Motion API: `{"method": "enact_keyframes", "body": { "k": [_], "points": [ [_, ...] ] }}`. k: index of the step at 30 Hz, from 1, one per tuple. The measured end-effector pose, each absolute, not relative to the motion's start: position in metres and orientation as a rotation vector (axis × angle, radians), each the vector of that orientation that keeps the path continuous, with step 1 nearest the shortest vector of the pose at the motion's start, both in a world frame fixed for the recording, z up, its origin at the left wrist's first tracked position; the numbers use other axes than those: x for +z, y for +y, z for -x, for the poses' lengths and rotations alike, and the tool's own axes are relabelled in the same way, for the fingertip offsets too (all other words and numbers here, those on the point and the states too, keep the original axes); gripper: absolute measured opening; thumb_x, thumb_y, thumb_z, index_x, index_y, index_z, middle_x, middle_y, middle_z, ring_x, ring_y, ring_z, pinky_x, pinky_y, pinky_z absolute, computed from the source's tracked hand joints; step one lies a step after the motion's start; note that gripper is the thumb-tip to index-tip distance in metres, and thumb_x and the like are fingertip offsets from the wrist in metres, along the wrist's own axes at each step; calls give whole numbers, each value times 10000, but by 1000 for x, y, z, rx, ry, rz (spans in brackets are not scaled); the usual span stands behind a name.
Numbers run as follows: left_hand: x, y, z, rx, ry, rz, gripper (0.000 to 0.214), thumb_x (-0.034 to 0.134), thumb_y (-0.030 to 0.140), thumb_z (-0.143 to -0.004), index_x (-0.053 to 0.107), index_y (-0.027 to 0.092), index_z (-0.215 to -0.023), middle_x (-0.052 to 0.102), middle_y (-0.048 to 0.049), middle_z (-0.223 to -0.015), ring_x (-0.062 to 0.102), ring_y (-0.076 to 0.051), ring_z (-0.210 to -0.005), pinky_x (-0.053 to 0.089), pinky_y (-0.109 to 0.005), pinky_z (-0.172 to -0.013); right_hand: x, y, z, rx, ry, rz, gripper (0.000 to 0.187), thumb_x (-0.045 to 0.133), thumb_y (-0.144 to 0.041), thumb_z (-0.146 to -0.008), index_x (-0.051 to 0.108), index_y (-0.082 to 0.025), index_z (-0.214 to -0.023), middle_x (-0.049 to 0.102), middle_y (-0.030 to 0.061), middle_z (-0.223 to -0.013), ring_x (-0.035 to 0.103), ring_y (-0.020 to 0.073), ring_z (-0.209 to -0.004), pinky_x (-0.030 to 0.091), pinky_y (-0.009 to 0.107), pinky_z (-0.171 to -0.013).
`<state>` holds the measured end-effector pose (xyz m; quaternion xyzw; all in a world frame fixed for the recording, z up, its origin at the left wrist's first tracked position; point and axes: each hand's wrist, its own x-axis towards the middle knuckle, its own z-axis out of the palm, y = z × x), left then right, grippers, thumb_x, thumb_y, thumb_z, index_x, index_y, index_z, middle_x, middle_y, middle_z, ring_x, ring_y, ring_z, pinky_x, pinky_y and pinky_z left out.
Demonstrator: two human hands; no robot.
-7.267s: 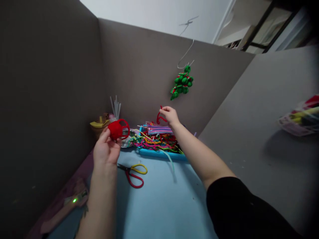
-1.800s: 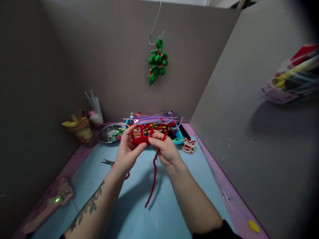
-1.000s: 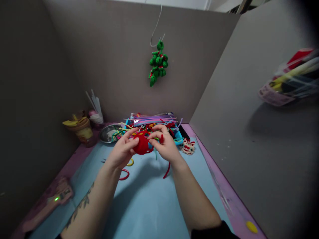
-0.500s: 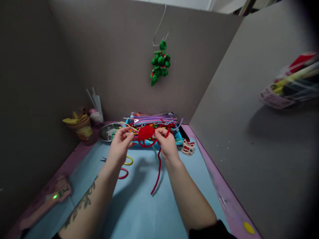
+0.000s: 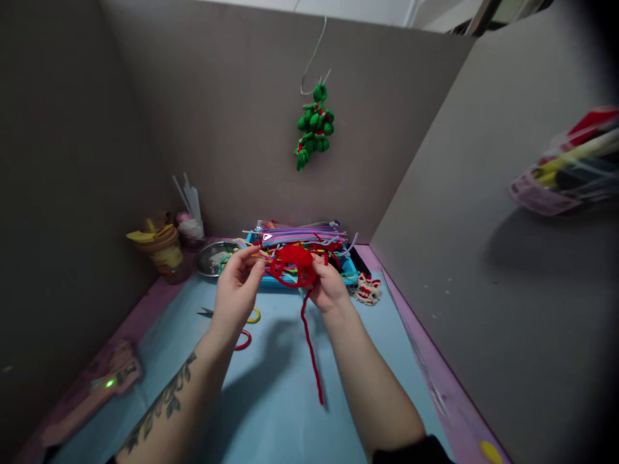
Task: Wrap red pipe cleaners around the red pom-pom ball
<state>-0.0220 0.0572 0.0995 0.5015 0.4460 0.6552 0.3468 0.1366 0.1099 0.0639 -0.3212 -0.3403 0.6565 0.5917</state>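
My right hand (image 5: 329, 283) is closed on the right edge of a red pipe cleaner piece (image 5: 296, 256), thumb and fingers pinching it. The piece has a solid rounded part with open loops around its lower side. From it a loose red pipe cleaner tail (image 5: 312, 351) dangles above the blue mat. Just left of the piece, my left hand (image 5: 238, 277) is raised with thumb and fingers apart; a small gap shows between its fingertips and the red loops. Both hands hover in front of a blue tray (image 5: 275, 283) full of coloured pipe cleaners.
Scissors (image 5: 243, 339) lie partly under my left forearm. A metal bowl (image 5: 207, 261), a pot (image 5: 167, 251) and a pink glue gun (image 5: 104, 393) stand or lie at left. A red-and-white piece (image 5: 367, 290) lies right of the tray. Green ornament (image 5: 315, 125) hangs from a hook.
The red piece has turned in my right hand, showing its loops more to the left. Its tail swung rightward. My left hand has moved slightly, and the view shifted a little.
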Motion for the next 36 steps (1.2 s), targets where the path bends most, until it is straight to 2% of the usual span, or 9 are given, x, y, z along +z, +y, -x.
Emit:
{"method": "enact_keyframes", "body": {
  "k": [4,12,16,20,23,26,29,32,36],
  "points": [
    [103,53,22,1542,1092,-1338,354,669,327,-794,598,177,-1107,691,-27,-789,649,-166,-779,478,-281,-726,59,112,-139,1547,-878,729,292,782,-385,-560,641,-210,-746,629,-19,-580,511,125,-470,364,233,-400],
    [98,56,24,1603,1134,-1360,358,697,319,-770,605,198,-1094,639,-12,-830,619,-140,-797,476,-238,-693,59,115,-148,1639,-857,614,177,759,-274,-618,651,-189,-730,667,-12,-625,546,102,-485,429,203,-425],
    [101,57,23,1414,1013,-999,571,746,338,-722,497,221,-1223,619,-13,-900,634,-138,-746,511,-257,-640,57,116,-153,1783,-808,504,138,717,-168,-630,652,-176,-751,668,-23,-603,529,81,-448,424,175,-400],
    [106,51,17,1123,772,-786,773,749,307,-740,360,230,-1403,683,-53,-862,670,-158,-735,534,-308,-704,53,118,-156,1808,-845,461,123,687,-142,-641,645,-175,-751,653,-32,-570,494,75,-404,390,166,-361],
    [106,46,10,1117,701,-763,911,777,241,-713,267,284,-1467,705,-29,-823,692,-173,-755,542,-319,-731,51,119,-155,1764,-893,499,127,707,-165,-644,649,-177,-756,679,-20,-627,568,96,-492,453,184,-442],
    [102,45,5,1199,686,-742,911,787,181,-689,306,305,-1454,708,6,-799,702,-162,-723,552,-299,-729,52,118,-151,1695,-934,555,154,750,-205,-620,656,-168,-736,681,-9,-647,609,116,-575,494,211,-542],
    [99,49,3,1258,694,-714,839,783,159,-684,379,254,-1414,721,-13,-833,687,-127,-627,555,-237,-642,54,118,-148,1611,-997,658,192,746,-289,-656,666,-161,-774,672,1,-665,596,113,-571,482,220,-545],
    [99,53,4,1329,713,-666,756,769,151,-694,430,202,-1367,720,-32,-882,677,-114,-594,555,-215,-589,55,121,-154,1461,-986,792,294,675,-434,-735,645,-176,-872,670,6,-734,548,88,-507,415,201,-457],
    [99,57,5,1446,706,-601,737,762,123,-687,442,181,-1349,690,0,-801,705,-149,-696,574,-241,-653,53,126,-174,1166,-1091,978,388,533,-591,-817,556,-211,-897,520,-74,-539,331,60,-350,255,185,-355]
  ]
}}
